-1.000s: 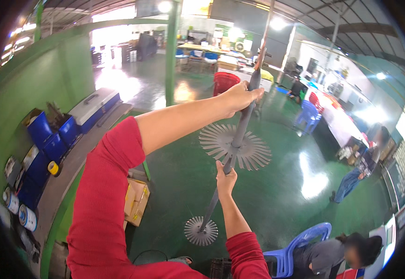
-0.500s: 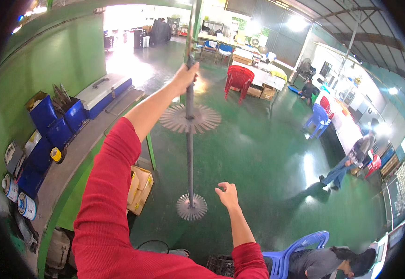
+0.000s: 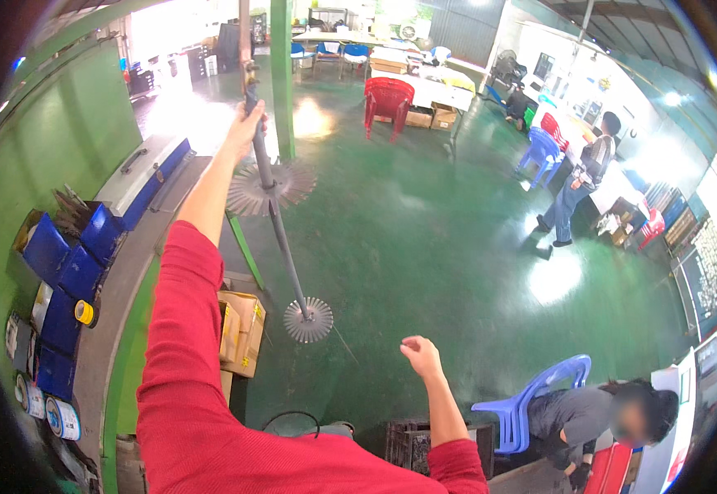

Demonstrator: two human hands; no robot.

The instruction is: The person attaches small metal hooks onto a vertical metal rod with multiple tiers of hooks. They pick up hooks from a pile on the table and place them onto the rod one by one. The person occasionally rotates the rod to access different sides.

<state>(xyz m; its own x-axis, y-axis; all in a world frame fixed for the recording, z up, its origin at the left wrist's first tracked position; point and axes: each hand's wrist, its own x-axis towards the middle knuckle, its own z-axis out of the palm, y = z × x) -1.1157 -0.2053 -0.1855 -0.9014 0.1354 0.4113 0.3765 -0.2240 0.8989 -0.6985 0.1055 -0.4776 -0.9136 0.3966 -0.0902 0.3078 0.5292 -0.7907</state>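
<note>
We have one grey pole (image 3: 287, 243) out in front of us, left of centre, its upper end leaning away to the left. Two round discs of metal strips sit on it: the larger disc (image 3: 294, 183) farther up, the smaller disc (image 3: 319, 319) toward the low end; whether that end touches the floor (image 3: 424, 239), we cannot tell. Of our two hands, only one grips: the left hand (image 3: 247, 130) is closed round the pole above both discs. The right hand (image 3: 422, 357), nearer and to the right, is half open, fingers loosely curled, with nothing seen in it.

On our left runs a counter (image 3: 130, 306) carrying one long case (image 3: 138, 178), at least four blue bins (image 3: 47, 249), one yellow roll (image 3: 86, 312) and two cans (image 3: 63, 419). To the right we count three people: one seated near (image 3: 568, 413), one standing (image 3: 576, 183), one crouching far off (image 3: 518, 105). Two blue chairs (image 3: 531, 412) are there too, one near, one far.
</note>
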